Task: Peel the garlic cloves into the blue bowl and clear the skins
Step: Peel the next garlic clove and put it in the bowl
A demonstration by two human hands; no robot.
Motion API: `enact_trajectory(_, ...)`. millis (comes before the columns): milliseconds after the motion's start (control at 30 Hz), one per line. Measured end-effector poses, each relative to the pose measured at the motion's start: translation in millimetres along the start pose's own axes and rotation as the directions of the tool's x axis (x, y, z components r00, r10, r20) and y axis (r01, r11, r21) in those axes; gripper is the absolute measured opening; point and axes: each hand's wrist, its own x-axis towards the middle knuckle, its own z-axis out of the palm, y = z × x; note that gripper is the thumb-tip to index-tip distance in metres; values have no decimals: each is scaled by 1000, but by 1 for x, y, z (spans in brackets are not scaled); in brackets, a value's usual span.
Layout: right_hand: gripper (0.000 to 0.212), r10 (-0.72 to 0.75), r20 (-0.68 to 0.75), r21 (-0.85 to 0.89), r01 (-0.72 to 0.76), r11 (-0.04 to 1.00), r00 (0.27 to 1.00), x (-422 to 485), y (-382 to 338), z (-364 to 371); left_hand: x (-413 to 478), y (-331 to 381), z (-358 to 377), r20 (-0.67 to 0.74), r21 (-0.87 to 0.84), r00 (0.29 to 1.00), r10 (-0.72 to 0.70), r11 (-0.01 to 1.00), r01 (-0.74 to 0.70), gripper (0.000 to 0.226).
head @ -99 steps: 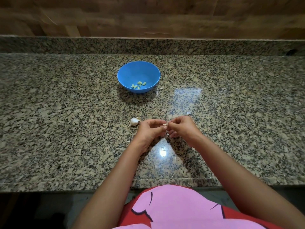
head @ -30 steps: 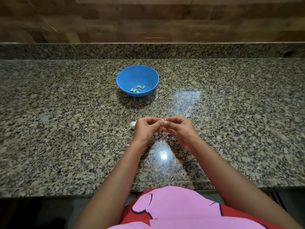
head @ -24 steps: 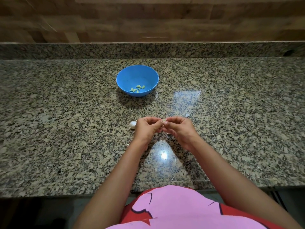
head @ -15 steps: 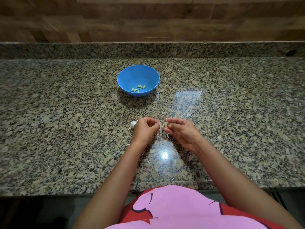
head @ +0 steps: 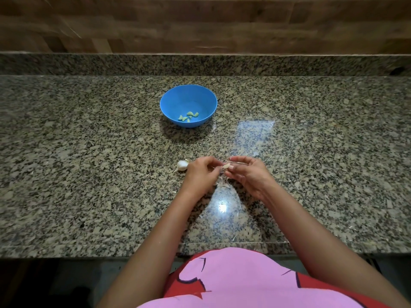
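R hand (head: 249, 174) fingers (head: 241, 160) pinched garlic clove (head: 226, 166) | L hand (head: 200, 175) fingers (head: 209, 162) curled at it, grip unclear | bulb (head: 182, 165) lay just left | peeled cloves (head: 188, 116) in blue bowl (head: 175, 103)

A pale garlic clove (head: 226, 166) sits pinched over loose skins (head: 225, 180), white bulb (head: 182, 165) nearby, peeled cloves (head: 188, 116) in the blue bowl (head: 175, 101).

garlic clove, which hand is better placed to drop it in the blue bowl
Right, likely: the right hand pinches the garlic clove, and the blue bowl lies ahead, nothing between. The left hand curls beside it.
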Motion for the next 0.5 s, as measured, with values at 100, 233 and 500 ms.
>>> enact_trajectory(100,23,-27,8,-22,27,999,1000,0,-1,2,1,2,1,-16,-66,1000,16,998,-17,15)
enact_trajectory(233,27,-34,52,-8,35,999,998,-2,-4,5,2,-1,3,-26,-122,1000,-6,993,3,11)
enact_trajectory(500,29,-18,65,-11,19,1000,998,-2,-3,7,3,-9,2,76,-399,987,-144,903,162,5)
